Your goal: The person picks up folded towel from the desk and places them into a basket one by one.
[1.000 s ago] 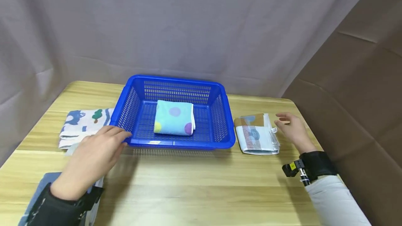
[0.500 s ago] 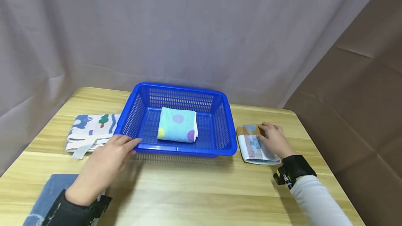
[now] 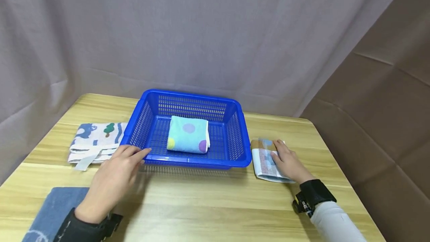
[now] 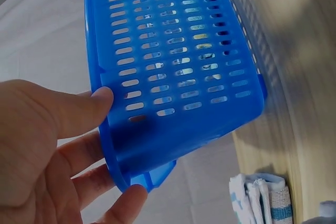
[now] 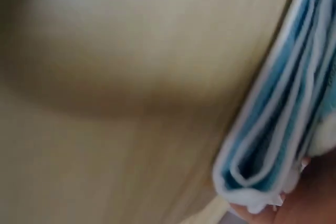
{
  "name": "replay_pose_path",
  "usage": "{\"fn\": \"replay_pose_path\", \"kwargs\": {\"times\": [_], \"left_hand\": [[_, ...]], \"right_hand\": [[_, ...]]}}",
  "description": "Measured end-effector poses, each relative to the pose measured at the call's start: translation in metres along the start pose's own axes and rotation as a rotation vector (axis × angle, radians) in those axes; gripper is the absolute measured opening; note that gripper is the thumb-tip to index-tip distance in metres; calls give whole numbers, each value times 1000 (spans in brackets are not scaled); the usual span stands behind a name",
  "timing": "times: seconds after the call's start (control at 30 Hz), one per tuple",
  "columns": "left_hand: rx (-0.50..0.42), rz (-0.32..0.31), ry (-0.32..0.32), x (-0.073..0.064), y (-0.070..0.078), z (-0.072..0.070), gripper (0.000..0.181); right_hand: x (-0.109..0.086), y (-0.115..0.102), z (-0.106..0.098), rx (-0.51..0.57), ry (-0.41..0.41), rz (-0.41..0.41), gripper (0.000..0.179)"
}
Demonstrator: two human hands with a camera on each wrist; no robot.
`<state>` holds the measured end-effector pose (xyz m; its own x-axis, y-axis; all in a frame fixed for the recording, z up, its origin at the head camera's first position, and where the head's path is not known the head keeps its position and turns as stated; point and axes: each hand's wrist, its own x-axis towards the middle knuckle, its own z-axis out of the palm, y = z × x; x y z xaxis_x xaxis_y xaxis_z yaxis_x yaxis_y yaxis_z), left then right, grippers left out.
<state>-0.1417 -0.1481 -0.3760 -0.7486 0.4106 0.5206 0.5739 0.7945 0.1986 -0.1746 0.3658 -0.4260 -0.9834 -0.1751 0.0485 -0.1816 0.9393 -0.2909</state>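
Observation:
My left hand holds the near-left corner of a blue plastic basket. In the left wrist view its thumb lies on the rim and the fingers reach round to the other side. Inside the basket lies a folded turquoise towel with coloured dots. To the basket's right, my right hand grips the right side of a folded white, brown and blue towel, thumb and fingers spread over its top. The layered folds of that towel show in the right wrist view, where its lower end meets my partly hidden fingers.
A folded white towel with blue and green figures and a loose pale strip lies left of the basket. A blue-grey towel is at the near left, partly behind my left wrist. Grey curtain hangs behind the wooden table.
My right hand has moved left from beside the white, brown and blue towel onto it and taken hold. The left hand stays on the basket's corner. The head view has shifted slightly.

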Motion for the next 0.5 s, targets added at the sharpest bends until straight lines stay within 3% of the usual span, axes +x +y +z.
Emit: {"fn": "replay_pose_path", "kwargs": {"times": [0.3, 0.5], "left_hand": [[-17, -16, 13, 0, 1, 3, 38], [-40, -18, 34, 0, 0, 4, 38]], "right_hand": [[-52, -26, -12, -1, -41, -8, 59], [-86, -56, -13, -14, -59, -6, 60]]}}
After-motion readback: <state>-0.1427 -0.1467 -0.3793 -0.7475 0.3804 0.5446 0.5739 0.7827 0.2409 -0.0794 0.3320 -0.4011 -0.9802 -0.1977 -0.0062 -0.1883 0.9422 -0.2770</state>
